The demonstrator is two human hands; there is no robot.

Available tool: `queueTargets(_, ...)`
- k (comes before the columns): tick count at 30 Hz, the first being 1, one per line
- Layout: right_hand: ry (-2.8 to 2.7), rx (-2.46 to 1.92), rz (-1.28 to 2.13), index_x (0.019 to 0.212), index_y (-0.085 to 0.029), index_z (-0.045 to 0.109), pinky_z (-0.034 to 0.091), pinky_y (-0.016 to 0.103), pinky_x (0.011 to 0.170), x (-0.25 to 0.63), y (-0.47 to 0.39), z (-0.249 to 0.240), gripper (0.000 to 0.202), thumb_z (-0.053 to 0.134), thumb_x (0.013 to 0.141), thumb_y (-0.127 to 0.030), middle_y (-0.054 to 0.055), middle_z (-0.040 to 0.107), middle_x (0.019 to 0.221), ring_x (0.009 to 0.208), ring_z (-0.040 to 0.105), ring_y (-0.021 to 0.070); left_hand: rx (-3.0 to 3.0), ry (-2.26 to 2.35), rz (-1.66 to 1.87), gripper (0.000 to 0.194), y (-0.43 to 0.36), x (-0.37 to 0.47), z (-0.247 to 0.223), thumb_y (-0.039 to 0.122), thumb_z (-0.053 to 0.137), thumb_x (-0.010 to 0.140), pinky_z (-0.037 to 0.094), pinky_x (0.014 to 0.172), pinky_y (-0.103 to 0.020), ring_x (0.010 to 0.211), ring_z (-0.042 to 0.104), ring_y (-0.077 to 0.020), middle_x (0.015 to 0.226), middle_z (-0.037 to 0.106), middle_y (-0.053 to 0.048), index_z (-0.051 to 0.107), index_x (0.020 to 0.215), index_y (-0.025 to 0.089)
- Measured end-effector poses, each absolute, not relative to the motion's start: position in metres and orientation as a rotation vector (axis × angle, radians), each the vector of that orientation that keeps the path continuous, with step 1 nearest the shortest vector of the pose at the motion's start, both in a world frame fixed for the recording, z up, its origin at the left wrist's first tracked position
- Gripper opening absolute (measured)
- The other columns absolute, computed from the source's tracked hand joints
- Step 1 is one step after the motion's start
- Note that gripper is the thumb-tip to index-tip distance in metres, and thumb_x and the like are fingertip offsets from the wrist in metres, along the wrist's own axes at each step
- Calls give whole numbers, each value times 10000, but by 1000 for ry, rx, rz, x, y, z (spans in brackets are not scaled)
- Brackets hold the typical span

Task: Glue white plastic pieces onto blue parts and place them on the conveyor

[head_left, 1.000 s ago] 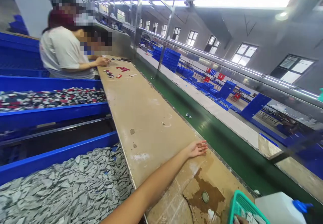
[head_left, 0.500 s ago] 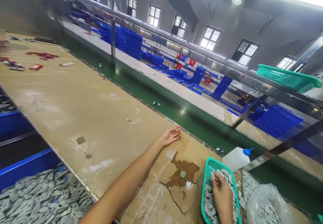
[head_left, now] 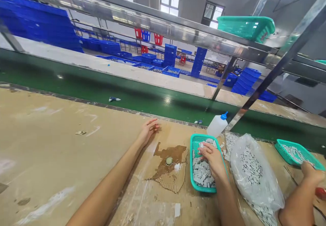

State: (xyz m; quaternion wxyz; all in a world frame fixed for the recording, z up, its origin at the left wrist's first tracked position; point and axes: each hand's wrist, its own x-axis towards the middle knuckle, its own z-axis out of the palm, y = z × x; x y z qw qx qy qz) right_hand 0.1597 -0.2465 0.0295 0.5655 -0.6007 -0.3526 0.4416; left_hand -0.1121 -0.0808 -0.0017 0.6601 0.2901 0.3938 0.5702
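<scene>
My left hand [head_left: 149,130] rests at the belt-side edge of the worktable, its fingers loosely spread and holding nothing. Over a green plastic basket [head_left: 192,171] of small flat grey pieces [head_left: 203,171], my right hand [head_left: 212,158] pinches what looks like one small grey piece [head_left: 202,145] between thumb and fingertips. Between both hands lies a torn piece of cardboard [head_left: 179,175] with a dark wet stain. A small round metal cap [head_left: 169,161] sits on the stain. Behind the basket stands a white squeeze bottle [head_left: 217,126] with a blue nozzle.
A clear plastic bag [head_left: 270,188] of small pieces lies right of the basket. Another person's hand [head_left: 310,171] is at a second green basket [head_left: 284,151]. Beyond the table edge runs a green conveyor belt [head_left: 142,102] carrying small parts. A metal post [head_left: 267,80] slants up behind the bottle.
The view has swung right, bringing the second basket and another person's arm into sight. My right hand stays over the basket; my left stays by the table edge.
</scene>
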Motion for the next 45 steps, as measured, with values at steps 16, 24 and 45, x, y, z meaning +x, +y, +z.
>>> queueTargets(16,-808,-1270,1101,788,-156,660,439,226,430,153,-244,39,573,851,490,-606,3,613,626,549,572,144,1793,1167,900,280,-21,58,3,176,737,682,340,1076,-426,1250,519,-368,1227,653,-171,696,958,159)
queueTargets(24,-806,-1203,1105,1240,-195,572,353,177,378,152,-247,33,708,775,674,-570,-76,521,579,474,499,99,1657,1145,954,194,-5,79,1,86,784,595,305,1083,-470,1202,510,-374,989,691,-136,647,697,177)
queueTargets(45,-1039,-1035,1532,1115,-238,698,557,265,663,141,-260,48,435,827,736,-411,28,682,857,717,664,145,565,495,866,386,-158,-110,15,140,772,772,428,574,-163,666,504,-74,801,562,-60,668,1127,30)
